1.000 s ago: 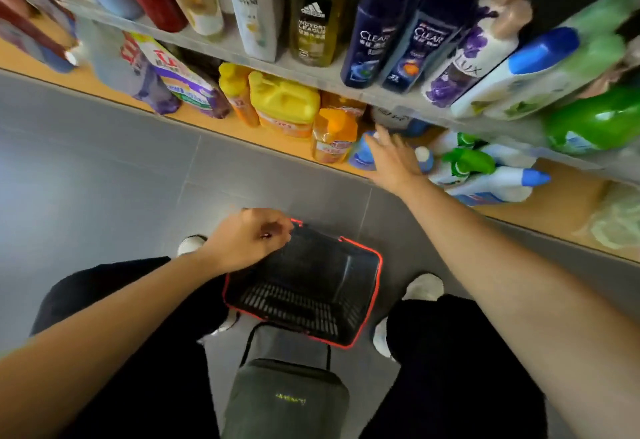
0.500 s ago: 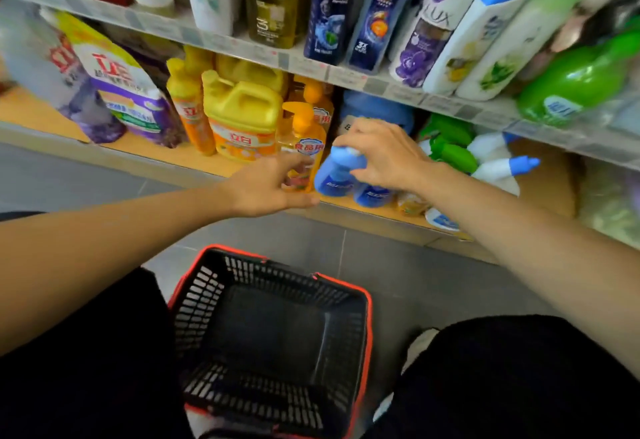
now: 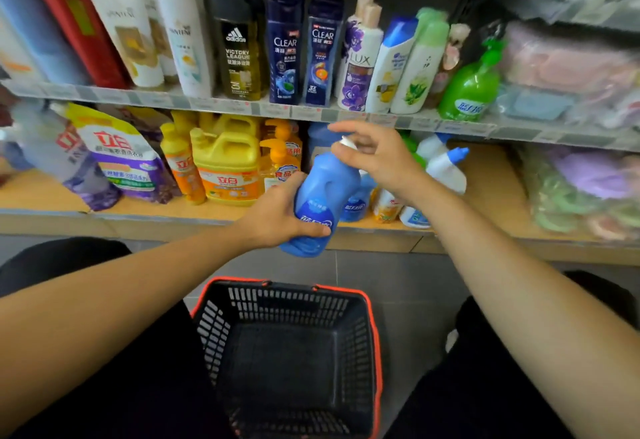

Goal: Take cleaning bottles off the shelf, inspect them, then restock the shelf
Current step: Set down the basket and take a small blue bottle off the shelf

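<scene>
Left hand [image 3: 277, 220] grips the blue plastic cleaning bottle [image 3: 325, 192] round its lower body, fingers [image 3: 311, 229] curled across the label and clamped on it. The bottle is in the air, tilted with its top leaning away to the right, in front of the lower wooden shelf [image 3: 485, 175] and beyond the far rim of the basket, touching neither. Right hand [image 3: 377, 158] is at the bottle's top. Thumb lies by the neck just under the small white cap [image 3: 348, 142], index finger stretched out above it, other fingers loosely apart. Cannot tell if it pinches the cap or only touches.

Black plastic basket with red rim [image 3: 277, 303] sits on the grey tiled floor [image 3: 398, 282] between the person's knees.

On the lower shelf: a second blue bottle [image 3: 356, 198] just behind the held one, yellow handled jug [image 3: 227, 165], orange pump bottles [image 3: 280, 158], white spray bottles with blue caps [image 3: 446, 165], and a purple and white refill pouch [image 3: 124, 158]. The upper grey shelf [image 3: 207, 103] carries upright shampoo and body-wash bottles, plus a green pump bottle [image 3: 467, 88].
</scene>
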The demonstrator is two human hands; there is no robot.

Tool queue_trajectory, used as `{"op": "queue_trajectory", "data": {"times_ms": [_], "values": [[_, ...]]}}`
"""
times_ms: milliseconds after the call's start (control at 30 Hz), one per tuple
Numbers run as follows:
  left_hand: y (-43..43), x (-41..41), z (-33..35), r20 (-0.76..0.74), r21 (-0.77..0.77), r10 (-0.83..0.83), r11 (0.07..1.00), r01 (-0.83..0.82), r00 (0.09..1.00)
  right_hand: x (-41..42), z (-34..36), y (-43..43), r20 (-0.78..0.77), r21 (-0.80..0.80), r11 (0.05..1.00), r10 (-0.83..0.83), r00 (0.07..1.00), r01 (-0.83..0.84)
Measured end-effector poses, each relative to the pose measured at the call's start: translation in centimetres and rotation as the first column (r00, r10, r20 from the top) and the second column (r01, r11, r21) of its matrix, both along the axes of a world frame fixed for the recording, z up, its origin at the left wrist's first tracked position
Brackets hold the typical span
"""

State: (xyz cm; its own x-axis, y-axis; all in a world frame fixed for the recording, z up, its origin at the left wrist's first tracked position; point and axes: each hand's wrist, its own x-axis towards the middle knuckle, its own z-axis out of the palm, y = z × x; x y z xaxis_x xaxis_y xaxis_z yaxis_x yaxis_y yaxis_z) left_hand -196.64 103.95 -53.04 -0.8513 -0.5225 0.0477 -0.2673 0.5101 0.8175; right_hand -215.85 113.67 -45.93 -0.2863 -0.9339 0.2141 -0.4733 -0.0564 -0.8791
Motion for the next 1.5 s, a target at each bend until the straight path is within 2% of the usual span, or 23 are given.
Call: {"op": "queue_trajectory", "data": {"times_ms": [67,133,267,333,433,667,733,833,1033,1133,1233,1367,1500], "values": [[0.6,-0.1,-0.3,0.036,-0.058,0.001,0.998,0.001,0.999,0.3,-2.1,0.8,0.088,-0.065,0.992,-0.101,0.991,0.107],[1.1,-0.2,-0.5,0.098,-0.079,-0.004,0.997,0.012,0.995,0.2,-3.7,1.9,0.086,-0.088,0.976,-0.193,0.978,0.200],[2.4,0.9,-1.7,0.139,0.003,-0.150,0.989,0.151,0.979,0.9,-6.7,6.0,0.121,-0.117,0.947,-0.286,0.950,0.300],[3.0,1.6,-2.2,0.139,0.040,-0.233,0.972,0.230,0.962,1.3,-7.5,7.9,0.118,-0.072,0.968,-0.231,0.966,0.240],[3.7,1.6,-2.1,0.132,0.105,-0.265,0.962,0.253,0.955,0.6,-6.3,9.7,0.147,-0.010,0.996,-0.088,0.985,0.091],[6.2,1.2,-0.6,0.068,0.435,-0.310,0.864,0.252,0.948,-1.9,-3.5,13.1,0.182,-0.003,0.988,0.152,0.971,-0.154],[7.5,1.3,-0.6,0.031,0.506,-0.319,0.822,0.260,0.947,-2.2,-3.2,13.3,0.212,0.015,0.986,0.158,0.964,-0.165],[9.1,1.1,-1.0,-0.010,0.527,-0.282,0.814,0.244,0.959,-2.0,-3.1,12.9,0.207,0.002,0.993,0.118,0.971,-0.121],[12.4,0.5,-3.0,-0.089,0.569,-0.060,0.816,0.100,0.994,-1.4,-3.6,12.2,0.215,-0.050,0.998,-0.038,0.976,0.050],[13.5,0.9,-3.7,-0.123,0.616,-0.024,0.782,0.095,0.992,-0.5,-4.3,11.6,0.206,-0.023,0.995,-0.092,0.974,0.099],[14.1,1.6,-4.0,-0.125,0.695,0.062,0.718,0.042,0.990,0.0,-4.8,11.5,0.279,0.016,0.994,-0.104,0.955,0.104],[14.1,3.0,-4.5,-0.136,0.754,0.106,0.656,0.034,0.985,0.2,-5.1,11.2,0.393,0.055,0.998,-0.043,0.918,0.023],[12.7,4.2,-4.6,-0.168,0.821,-0.053,0.545,0.170,0.984,-0.1,-5.0,11.4,0.562,0.125,0.976,0.080,0.823,-0.181]]}}
